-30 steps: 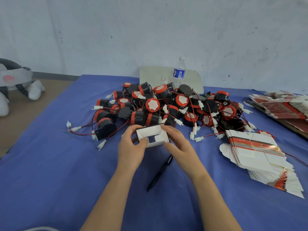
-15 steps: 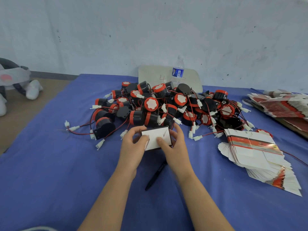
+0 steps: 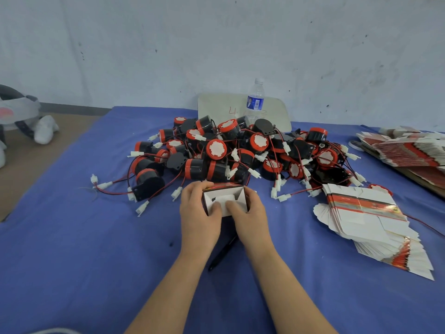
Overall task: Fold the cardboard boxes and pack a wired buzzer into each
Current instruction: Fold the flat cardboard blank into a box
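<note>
Fingers (image 3: 214, 209) grip cardboard box (image 3: 222, 195) | box now squared open, earlier flat

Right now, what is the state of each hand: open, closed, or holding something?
Left hand: holds the box, fingers curled round its left side.
Right hand: holds the same box from its right side.

My surface (image 3: 72, 273) is covered in blue cloth. A heap of black-and-red wired buzzers (image 3: 240, 153) sprawls across its far middle, with red leads and white plugs trailing onto the cloth. To my right lies a fanned stack of flat boxes (image 3: 368, 218), and a second stack (image 3: 404, 150) sits at the far right edge. A black pen (image 3: 222, 253) lies close to me. A water bottle (image 3: 255, 102) stands upright behind the heap, by a pale board (image 3: 216, 107).
</note>
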Available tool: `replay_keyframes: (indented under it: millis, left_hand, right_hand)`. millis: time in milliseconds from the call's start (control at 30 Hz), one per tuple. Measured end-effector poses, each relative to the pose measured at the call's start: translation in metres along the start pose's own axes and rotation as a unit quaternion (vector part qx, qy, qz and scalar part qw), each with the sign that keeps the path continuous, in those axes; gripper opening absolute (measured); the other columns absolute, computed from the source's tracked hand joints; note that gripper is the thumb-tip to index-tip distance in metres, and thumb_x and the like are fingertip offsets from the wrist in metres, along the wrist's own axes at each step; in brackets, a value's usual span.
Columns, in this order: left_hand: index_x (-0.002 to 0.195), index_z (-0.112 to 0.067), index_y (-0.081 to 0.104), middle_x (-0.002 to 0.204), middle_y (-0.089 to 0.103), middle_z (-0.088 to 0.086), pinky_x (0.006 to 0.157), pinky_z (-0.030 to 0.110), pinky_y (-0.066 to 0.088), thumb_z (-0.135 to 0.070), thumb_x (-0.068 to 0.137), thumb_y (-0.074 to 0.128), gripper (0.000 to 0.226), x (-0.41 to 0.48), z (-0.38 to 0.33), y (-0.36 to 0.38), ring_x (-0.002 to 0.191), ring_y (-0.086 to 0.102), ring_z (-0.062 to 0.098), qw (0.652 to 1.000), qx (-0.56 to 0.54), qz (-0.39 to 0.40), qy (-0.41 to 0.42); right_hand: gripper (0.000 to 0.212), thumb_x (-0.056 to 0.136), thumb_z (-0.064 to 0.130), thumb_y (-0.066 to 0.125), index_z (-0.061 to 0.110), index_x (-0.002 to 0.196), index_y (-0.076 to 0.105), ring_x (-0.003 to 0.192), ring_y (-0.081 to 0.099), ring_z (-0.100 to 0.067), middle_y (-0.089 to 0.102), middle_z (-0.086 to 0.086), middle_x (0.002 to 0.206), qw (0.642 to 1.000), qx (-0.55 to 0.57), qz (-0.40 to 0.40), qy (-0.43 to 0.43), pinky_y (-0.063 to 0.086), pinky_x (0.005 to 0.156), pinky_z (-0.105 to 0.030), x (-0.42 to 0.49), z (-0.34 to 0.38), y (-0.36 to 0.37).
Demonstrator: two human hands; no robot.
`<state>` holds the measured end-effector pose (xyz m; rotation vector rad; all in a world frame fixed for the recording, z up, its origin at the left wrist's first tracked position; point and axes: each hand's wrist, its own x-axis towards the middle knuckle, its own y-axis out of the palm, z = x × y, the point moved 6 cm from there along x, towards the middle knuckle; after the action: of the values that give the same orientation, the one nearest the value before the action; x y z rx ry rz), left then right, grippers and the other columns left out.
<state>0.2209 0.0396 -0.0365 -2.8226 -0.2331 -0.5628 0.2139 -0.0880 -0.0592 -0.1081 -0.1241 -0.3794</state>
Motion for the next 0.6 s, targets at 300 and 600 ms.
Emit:
replay_keyframes:
  millis: [300, 600]
  left_hand:
    - [0.127, -0.029, 0.049, 0.13, 0.046, -0.011, 0.094, 0.016, 0.041, -0.01, 0.084, 0.065, 0.05, 0.007, 0.013, -0.003, 0.114, 0.045, 0.0, 0.996, -0.046, 0.036, -0.061]
    - [0.147, -0.027, 0.025, 0.142, 0.042, -0.007, 0.096, 0.008, 0.037, -0.012, 0.086, 0.067, 0.075, 0.006, 0.008, 0.005, 0.127, 0.042, 0.005, 0.994, -0.042, 0.099, -0.016]
  right_hand:
    - [0.033, 0.094, 0.016, 0.056, 0.019, 0.127, 0.056, 0.103, 0.062, -0.006, 0.066, 0.007, 0.114, 0.995, -0.058, 0.074, -0.023, 0.05, 0.085, -0.018, -0.001, 0.012, 0.0]
    - [0.029, 0.094, 0.003, 0.053, 0.014, 0.121, 0.058, 0.111, 0.061, -0.012, 0.066, 0.001, 0.117, 0.998, 0.039, 0.04, -0.01, 0.049, 0.096, -0.028, -0.002, 0.014, -0.008]
